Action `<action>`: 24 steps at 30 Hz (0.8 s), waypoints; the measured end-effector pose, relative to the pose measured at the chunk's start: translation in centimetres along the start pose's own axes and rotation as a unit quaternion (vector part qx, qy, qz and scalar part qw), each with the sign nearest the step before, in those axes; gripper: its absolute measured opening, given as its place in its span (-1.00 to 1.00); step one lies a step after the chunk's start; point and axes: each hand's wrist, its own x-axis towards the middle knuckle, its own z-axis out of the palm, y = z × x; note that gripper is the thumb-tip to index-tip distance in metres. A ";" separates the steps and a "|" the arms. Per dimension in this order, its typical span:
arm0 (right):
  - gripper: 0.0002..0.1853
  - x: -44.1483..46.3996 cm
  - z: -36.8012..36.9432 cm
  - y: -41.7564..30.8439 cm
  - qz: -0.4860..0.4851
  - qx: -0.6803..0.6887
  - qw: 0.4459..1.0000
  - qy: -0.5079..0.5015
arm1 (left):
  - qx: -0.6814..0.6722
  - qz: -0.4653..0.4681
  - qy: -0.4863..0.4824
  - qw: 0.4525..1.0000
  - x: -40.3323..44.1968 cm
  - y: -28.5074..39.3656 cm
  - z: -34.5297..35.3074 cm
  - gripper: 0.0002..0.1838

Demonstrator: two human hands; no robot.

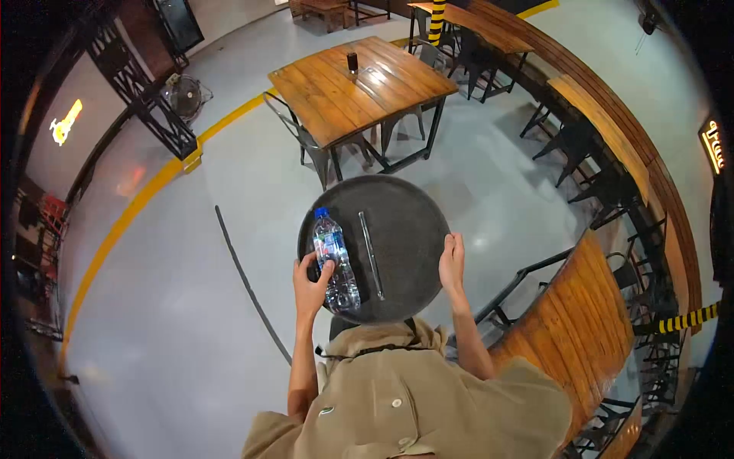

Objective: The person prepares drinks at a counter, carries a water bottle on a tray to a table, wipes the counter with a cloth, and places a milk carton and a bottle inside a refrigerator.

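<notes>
A round dark serving tray (413,252) is held out level in front of my body. On its left side a clear plastic water bottle (340,271) with a blue cap lies on its side, cap end away from me. Beside the bottle rests a thin, shiny stick (371,256) that looks like a straw. My left hand (312,289) grips the tray's left edge, its thumb lying against the bottle; the fingers under the tray are hidden. At the right rim, my right hand (453,266) is closed on the tray, fingers partly hidden.
A wooden table (359,88) with a dark cup (352,63) and metal chairs stands ahead. Another wooden table (573,329) is close on my right. Far left stands a fan (183,97) near a black truss post; a yellow line (103,252) crosses the grey floor.
</notes>
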 end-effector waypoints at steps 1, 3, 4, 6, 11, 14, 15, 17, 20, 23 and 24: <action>-0.72 2.5 1.5 -0.1 -0.009 -0.004 1.000 0.009 | -0.005 -0.009 -0.005 1.000 2.8 0.6 0.4 -0.55; -0.72 7.2 3.7 -2.5 0.015 -0.005 1.000 -0.005 | -0.016 -0.005 -0.003 1.000 9.1 1.1 1.7 -0.56; -0.72 9.8 5.1 -2.6 0.012 -0.004 1.000 0.002 | 0.012 0.017 -0.006 1.000 12.1 1.1 2.3 -0.56; -0.72 14.5 8.2 -2.0 0.014 -0.004 1.000 0.014 | 0.007 0.022 -0.018 1.000 18.3 0.5 3.9 -0.55; -0.72 27.2 17.0 2.0 -0.030 -0.046 0.998 0.038 | 0.006 0.003 -0.062 0.998 33.3 -1.8 8.2 -0.51; -0.71 35.2 22.9 3.0 -0.041 -0.038 0.998 0.039 | 0.006 0.008 -0.081 0.997 43.4 -5.2 11.1 -0.46; -0.71 37.8 25.2 4.1 -0.057 -0.054 0.995 0.067 | 0.000 0.016 -0.082 0.997 46.3 -6.5 11.9 -0.45; -0.71 42.4 29.4 6.5 -0.087 -0.090 0.984 0.126 | -0.004 0.021 -0.095 0.995 52.0 -8.1 13.6 -0.44; -0.70 48.0 33.7 6.3 -0.013 -0.065 0.996 0.065 | -0.001 0.001 -0.129 0.992 60.2 -11.1 16.2 -0.41; -0.70 53.5 37.8 8.7 -0.042 -0.101 0.992 0.059 | 0.001 -0.010 -0.158 0.987 66.9 -14.6 18.8 -0.41; -0.71 55.0 39.0 9.5 -0.043 -0.106 0.992 0.053 | -0.005 -0.012 -0.154 0.988 68.5 -15.4 19.6 -0.41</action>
